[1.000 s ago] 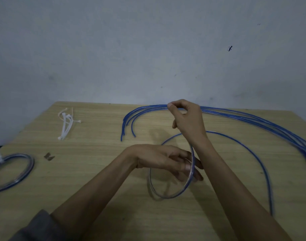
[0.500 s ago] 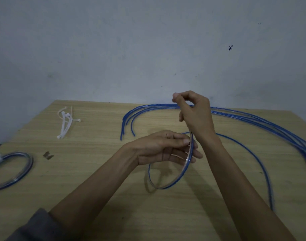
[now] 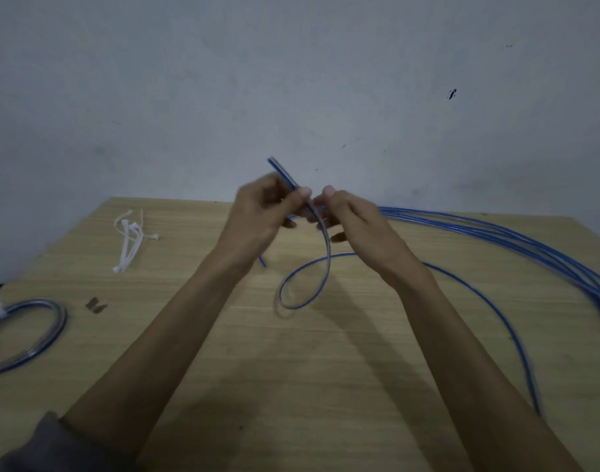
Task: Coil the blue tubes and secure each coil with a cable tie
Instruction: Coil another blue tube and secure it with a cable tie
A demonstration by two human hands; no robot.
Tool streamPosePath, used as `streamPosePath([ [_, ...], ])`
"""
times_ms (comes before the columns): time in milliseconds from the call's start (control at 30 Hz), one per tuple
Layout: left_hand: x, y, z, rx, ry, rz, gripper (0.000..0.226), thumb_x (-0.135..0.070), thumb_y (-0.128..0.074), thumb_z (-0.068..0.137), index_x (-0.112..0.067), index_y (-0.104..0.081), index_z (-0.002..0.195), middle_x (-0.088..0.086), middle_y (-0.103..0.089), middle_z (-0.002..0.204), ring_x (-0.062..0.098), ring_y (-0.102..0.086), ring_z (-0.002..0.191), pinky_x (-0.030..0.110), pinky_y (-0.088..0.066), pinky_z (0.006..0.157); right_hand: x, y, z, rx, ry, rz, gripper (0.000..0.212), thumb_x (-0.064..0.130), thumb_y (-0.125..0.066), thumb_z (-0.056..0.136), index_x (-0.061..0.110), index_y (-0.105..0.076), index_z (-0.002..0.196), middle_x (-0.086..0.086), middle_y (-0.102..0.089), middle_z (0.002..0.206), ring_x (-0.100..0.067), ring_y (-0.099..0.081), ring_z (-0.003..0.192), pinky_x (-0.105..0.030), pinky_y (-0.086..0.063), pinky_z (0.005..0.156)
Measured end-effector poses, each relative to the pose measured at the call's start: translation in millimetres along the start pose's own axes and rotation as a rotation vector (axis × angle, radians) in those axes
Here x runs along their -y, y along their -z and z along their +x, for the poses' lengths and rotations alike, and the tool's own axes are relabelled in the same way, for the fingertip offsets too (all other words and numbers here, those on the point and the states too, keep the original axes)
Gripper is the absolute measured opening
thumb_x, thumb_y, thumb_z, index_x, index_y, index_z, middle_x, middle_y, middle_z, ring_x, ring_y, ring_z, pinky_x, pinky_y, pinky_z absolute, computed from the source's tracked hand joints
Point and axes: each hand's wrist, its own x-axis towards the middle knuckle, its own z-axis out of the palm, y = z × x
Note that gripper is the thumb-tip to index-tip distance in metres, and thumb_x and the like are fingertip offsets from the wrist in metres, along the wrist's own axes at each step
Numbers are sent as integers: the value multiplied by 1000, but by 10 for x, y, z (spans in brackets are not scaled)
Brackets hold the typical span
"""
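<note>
While you wind: the blue tube [image 3: 326, 264] is in both your hands, lifted above the middle of the desk [image 3: 292, 386].
Tube: one small loop hangs below your fingers, its free end sticks up past your left thumb, and its long tail sweeps right across the desk and back toward you.
Left hand [image 3: 261, 212]: curled round the tube near its end, pinching it.
Right hand [image 3: 353, 216]: pinching the same tube just beside the left.
Change: a second ago your left hand lay low holding a wide loop and your right reached high; now both hands meet up top and the loop is narrower. By my judgement only the first turn is formed.
Loose tubes [image 3: 496, 233]: bundled along the far right, not yet coiled.
Finished coil [image 3: 36, 335]: tied, at the left edge.
Cable ties [image 3: 130, 240]: far left, well apart from your hands.
</note>
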Motion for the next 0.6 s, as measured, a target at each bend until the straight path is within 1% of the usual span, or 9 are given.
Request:
streamPosePath([
  [100, -142, 165, 77, -228, -191, 66, 15, -13, -67, 94, 1, -65, 92, 15, -73, 86, 19, -72, 81, 31, -56, 66, 3, -189, -69, 272, 12, 21, 33, 38, -49, 104, 13, -64, 119, -2, -77, 99, -10, -72, 95, -27, -55, 84],
  [167, -304, 256, 84, -340, -286, 15, 9, -13, -63, 97, -5, -64, 93, 15, -73, 90, 22, -73, 84, 30, -57, 68, -38, -298, -72, 309, 77, 39, 24, 24, -54, 104, 7, -62, 118, -3, -74, 82, -13, -70, 82, -30, -55, 79],
  [233, -456, 377, 83, -418, -351, -68, 4, -14, -59, 100, -11, -58, 96, 9, -75, 89, 24, -75, 85, 32, -58, 73, -56, -332, -36, 225, 85, 111, 21, 19, -51, 105, 4, -60, 116, 2, -57, 66, -12, -57, 64, -40, -55, 68],
  [300, -547, 522, 86, -461, -393, -90, 7, -17, -56, 102, -10, -55, 100, 5, -74, 82, 25, -74, 81, 32, -57, 71, -57, -254, 13, 56, 157, 42, 17, 22, -50, 105, 9, -56, 113, 2, -44, 63, -9, -42, 53, -29, -46, 53],
  [333, -564, 591, 91, -473, -392, -94, 10, -19, -53, 103, -9, -56, 103, 3, -72, 79, 24, -72, 78, 30, -54, 68, -55, -185, 29, -32, 230, -71, 15, 25, -51, 105, 12, -55, 113, 1, -42, 62, -8, -39, 51, -23, -42, 50],
  [400, -549, 673, 107, -446, -323, -142, 19, -23, -47, 106, -10, -60, 109, -2, -63, 72, 17, -63, 71, 26, -47, 65, -99, -26, 68, -178, 386, -336, 16, 29, -52, 104, 16, -57, 112, -1, -47, 67, -8, -42, 55, -22, -39, 55],
  [467, -512, 653, 123, -358, -198, -199, 26, -26, -41, 107, -14, -64, 108, -6, -52, 64, 12, -52, 65, 24, -40, 63, -182, 103, 91, -247, 454, -563, 22, 34, -51, 104, 17, -65, 108, 0, -51, 79, -10, -47, 66, -29, -42, 65],
  [533, -483, 589, 119, -256, -79, -151, 30, -29, -41, 107, -17, -67, 97, -6, -41, 60, 12, -44, 60, 25, -36, 61, -233, 174, 88, -182, 394, -653, 34, 45, -47, 102, 20, -70, 106, 1, -57, 84, -13, -53, 75, -35, -46, 71],
  [600, -480, 541, 87, -101, -22, -84, 33, -28, -44, 106, -16, -64, 82, -5, -36, 59, 11, -38, 56, 27, -34, 61, -233, 228, 55, -94, 280, -678, 52, 58, -38, 100, 18, -70, 98, 2, -61, 79, -15, -57, 78, -34, -47, 73],
])
